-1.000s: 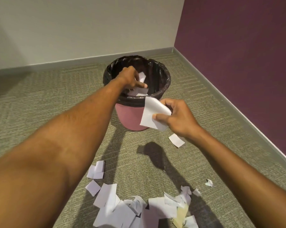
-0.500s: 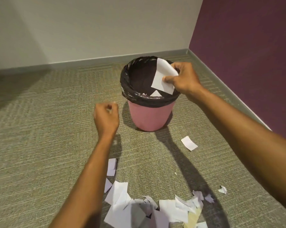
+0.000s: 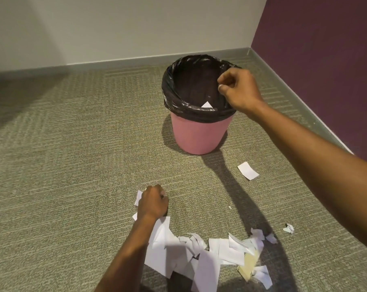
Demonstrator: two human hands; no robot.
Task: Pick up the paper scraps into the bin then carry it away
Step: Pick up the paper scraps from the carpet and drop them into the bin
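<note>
The pink bin (image 3: 199,135) with a black liner (image 3: 174,102) stands upright on the carpet near the room's corner. A white scrap (image 3: 206,105) shows inside it. My right hand (image 3: 239,89) hovers over the bin's right rim, fingers curled, with no paper in it. My left hand (image 3: 154,202) is down on the carpet, fingers curled over a white scrap (image 3: 137,198) that sticks out at its left. A heap of white paper scraps (image 3: 199,256) lies just in front of me. One scrap (image 3: 248,170) lies alone to the right of the bin.
A small crumpled bit (image 3: 289,228) lies at the right of the heap. The purple wall (image 3: 325,60) and its baseboard run close along the right; the pale wall (image 3: 115,28) is behind the bin. Carpet (image 3: 62,165) stretches to the left.
The large white sheet has left my right hand, which stays over the bin. My left hand has dropped from mid-air down onto the scraps on the carpet.
</note>
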